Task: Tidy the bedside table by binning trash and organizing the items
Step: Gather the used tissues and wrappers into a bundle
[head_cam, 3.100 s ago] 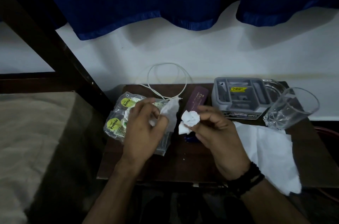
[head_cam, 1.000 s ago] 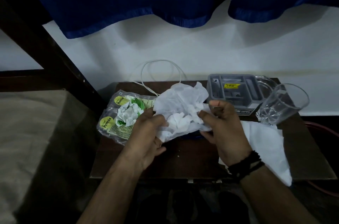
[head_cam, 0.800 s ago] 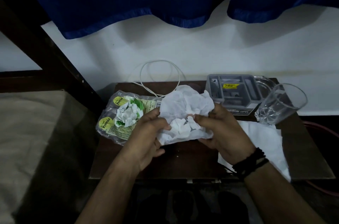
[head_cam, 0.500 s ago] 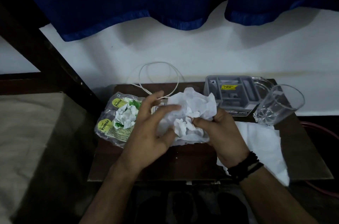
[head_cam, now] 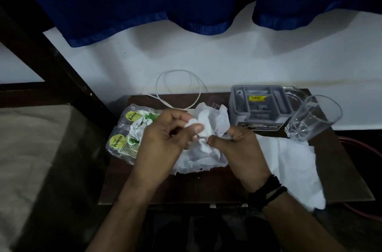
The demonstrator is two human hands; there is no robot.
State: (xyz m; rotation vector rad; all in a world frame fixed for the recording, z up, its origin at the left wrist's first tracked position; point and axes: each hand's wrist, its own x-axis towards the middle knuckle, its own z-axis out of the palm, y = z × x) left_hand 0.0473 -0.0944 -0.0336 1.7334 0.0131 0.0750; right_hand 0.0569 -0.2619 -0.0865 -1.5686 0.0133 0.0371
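Head view, one entry.

Held item: crumpled white tissue (head_cam: pixel 206 127), above the middle of the table (head_cam: pixel 206 189), with smaller paper wads bundled inside. Left hand (head_cam: pixel 163 140) is clamped on its left side, thumb pressing a wad; right hand (head_cam: pixel 239 148) is closed on its right edge.

Risks, as judged: the bundle is loose, so a small wad may slip out through the open lower fold and land on the table or over its front edge. A wide right elbow could knock the drinking glass (head_cam: pixel 312 117), which appears tilted near the back right corner and looks easy to upset.

Surroundings:
- clear plastic packet (head_cam: pixel 124 138) with yellow "Premia" labels, left edge, crumpled paper scraps on or in it; cannot tell which.
- flat white tissue sheet (head_cam: pixel 293 161), right side, overhanging the front edge.
- grey plastic organiser tray (head_cam: pixel 260 105), back, just beside the glass.
- white cable (head_cam: pixel 177 90), looped at the back edge.
- dark purple item (head_cam: pixel 216 103), mostly hidden behind the held tissue.

No bin is in view.
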